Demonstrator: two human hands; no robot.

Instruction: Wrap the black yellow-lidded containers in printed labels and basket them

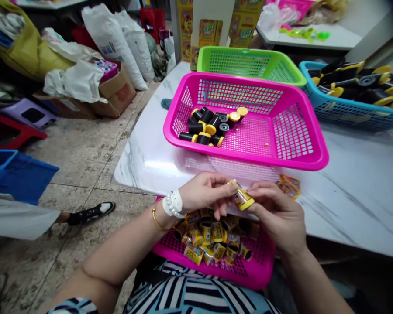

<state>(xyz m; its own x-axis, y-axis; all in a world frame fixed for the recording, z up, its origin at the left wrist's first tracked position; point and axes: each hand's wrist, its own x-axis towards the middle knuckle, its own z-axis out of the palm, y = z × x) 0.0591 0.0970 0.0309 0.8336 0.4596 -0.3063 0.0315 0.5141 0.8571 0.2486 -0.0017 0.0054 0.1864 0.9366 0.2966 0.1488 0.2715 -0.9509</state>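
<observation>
Between my two hands is a small canister (243,199) with a printed yellow wrapper and a yellow cap at its lower end. My left hand (212,192) pinches its upper left side, and the fingers of my right hand (278,213) close on its right side. Below them a pink basket (258,274) on my lap holds several canisters with printed yellow sleeves (218,231). Ahead on the table, a larger pink basket (294,161) contains several black canisters with yellow caps (205,124). A small pile of printed labels (288,186) lies right of my right hand.
Behind the pink basket stands a green basket (249,52). A blue basket (350,113) full of black canisters is at the right of the marble-patterned table (353,196). White sacks (111,43), a cardboard box (118,91) and a person's shoe (98,213) are on the left floor.
</observation>
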